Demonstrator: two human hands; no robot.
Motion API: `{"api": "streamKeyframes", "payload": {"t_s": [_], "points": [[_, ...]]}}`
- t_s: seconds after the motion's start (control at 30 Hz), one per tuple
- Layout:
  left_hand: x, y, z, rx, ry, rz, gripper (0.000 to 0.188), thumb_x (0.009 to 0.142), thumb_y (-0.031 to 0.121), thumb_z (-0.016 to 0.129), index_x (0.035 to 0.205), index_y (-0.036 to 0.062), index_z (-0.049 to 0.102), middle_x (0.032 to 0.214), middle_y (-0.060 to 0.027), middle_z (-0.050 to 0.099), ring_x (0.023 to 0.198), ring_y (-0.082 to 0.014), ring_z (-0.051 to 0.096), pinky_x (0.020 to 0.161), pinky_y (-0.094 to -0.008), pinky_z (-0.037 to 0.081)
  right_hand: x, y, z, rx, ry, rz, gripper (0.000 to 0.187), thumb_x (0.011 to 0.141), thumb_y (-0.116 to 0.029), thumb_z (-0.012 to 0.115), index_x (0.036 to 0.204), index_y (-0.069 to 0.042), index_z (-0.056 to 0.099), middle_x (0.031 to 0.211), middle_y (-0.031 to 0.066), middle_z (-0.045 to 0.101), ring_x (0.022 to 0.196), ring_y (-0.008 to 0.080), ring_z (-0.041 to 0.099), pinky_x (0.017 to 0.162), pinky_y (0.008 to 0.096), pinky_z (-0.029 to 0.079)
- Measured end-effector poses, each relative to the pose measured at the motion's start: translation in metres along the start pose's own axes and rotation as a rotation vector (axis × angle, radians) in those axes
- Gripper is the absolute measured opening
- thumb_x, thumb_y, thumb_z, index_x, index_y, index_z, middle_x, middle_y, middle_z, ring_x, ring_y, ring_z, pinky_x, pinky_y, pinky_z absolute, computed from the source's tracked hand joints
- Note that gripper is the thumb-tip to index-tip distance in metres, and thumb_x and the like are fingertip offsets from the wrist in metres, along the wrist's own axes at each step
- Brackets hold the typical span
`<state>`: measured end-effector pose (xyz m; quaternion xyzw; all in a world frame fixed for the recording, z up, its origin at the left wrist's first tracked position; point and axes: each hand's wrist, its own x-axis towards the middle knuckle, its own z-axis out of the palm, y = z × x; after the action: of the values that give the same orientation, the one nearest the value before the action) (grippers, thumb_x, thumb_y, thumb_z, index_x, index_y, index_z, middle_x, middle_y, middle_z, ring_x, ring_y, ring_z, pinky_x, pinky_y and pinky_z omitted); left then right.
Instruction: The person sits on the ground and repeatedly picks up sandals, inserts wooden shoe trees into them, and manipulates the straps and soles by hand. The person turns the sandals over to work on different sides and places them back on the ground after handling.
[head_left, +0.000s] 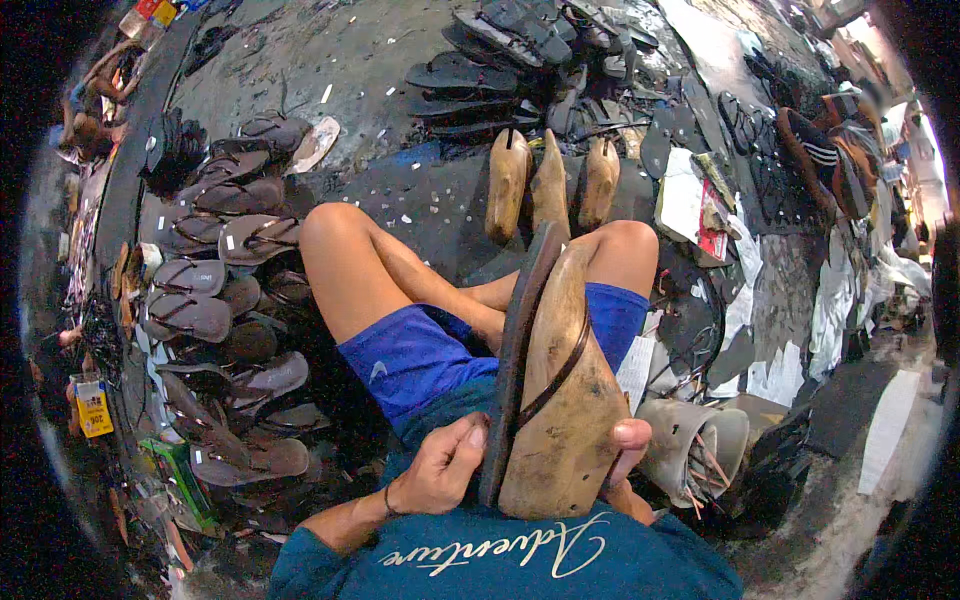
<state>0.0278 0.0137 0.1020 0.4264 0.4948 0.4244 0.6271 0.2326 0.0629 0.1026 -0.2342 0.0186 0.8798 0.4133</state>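
A wooden shoe last (558, 400) stands upright against my body, toe up, with a dark brown flip-flop (516, 370) fitted on it. Its sole faces left, and one thin strap runs across the wood. Around the heel end of the last, my right hand (628, 446) is closed, thumb on the near side and most fingers hidden behind. My left hand (440, 470) is closed in a pinch beside the sole's lower edge; whatever lies between thumb and fingers is too small to make out. More wooden lasts (508, 185) stand on the floor beyond my legs.
Finished-looking brown flip-flops (232, 300) are piled along the left. Black sandals (470, 85) lie stacked at the far middle. By my right side sits a grey container (700, 450) with sticks in it. Paper scraps and a white-red box (690, 210) lie to the right.
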Motion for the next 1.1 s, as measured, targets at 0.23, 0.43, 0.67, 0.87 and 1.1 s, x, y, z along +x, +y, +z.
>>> {"api": "streamKeyframes", "payload": {"t_s": [0.23,0.43,0.67,0.87,1.1], "points": [[-0.004,-0.015,-0.018,-0.335,-0.111,-0.218,0.03,0.109,0.025,0.041,0.097,0.0041,0.06,0.085,0.0045,0.049,0.079,-0.0055,0.042,0.071,-0.025,0.039,0.0,-0.003,0.011,-0.146,-0.01,0.008,0.102,0.07,-0.028,0.073,0.152,0.003,0.022,0.144,0.0253,0.046,0.13,0.0394,0.049,0.111,0.0513,0.037],[0.029,-0.004,-0.012,-0.633,-0.039,-0.202,0.08,0.097,0.044,0.061,0.156,0.0038,0.025,0.159,-0.0104,0.028,0.147,-0.0198,0.026,0.12,-0.0349,0.02,0.029,-0.019,-0.018,-0.661,-0.298,-0.048,0.107,0.071,-0.022,0.078,0.155,0.001,0.016,0.15,0.0205,0.041,0.138,0.0351,0.041,0.117,0.0464,0.029],[0.029,-0.065,-0.064,0.002,0.149,-0.019,0.073,0.09,0.01,0.069,0.153,-0.0003,0.034,0.143,-0.0126,0.051,0.131,-0.0196,0.049,0.112,-0.0345,0.037,0.118,0.034,-0.047,-1.076,-0.086,0.018,0.103,0.074,-0.012,0.079,0.154,0.0,0.015,0.142,0.017,0.046,0.133,0.0282,0.045,0.114,0.0397,0.034],[0.022,-0.085,-0.041,-0.175,0.311,-0.168,0.063,0.085,-0.002,0.059,0.147,-0.0002,0.044,0.134,-0.0083,0.056,0.118,-0.0149,0.055,0.106,-0.0317,0.042,0.121,0.06,-0.091,-1.106,0.06,0.059,0.095,0.07,-0.007,0.077,0.148,0.001,0.022,0.129,0.0133,0.053,0.118,0.0244,0.055,0.102,0.0389,0.046],[0.02,-0.101,-0.05,-0.543,0.399,-0.247,0.06,0.083,-0.001,0.058,0.143,0.0018,0.05,0.132,-0.0085,0.06,0.122,-0.0193,0.055,0.109,-0.0345,0.04,0.12,0.05,-0.068,-1.624,-0.084,-0.162,0.102,0.071,-0.016,0.083,0.15,0.0,0.021,0.132,0.0164,0.05,0.12,0.0284,0.053,0.104,0.0408,0.044]]}}
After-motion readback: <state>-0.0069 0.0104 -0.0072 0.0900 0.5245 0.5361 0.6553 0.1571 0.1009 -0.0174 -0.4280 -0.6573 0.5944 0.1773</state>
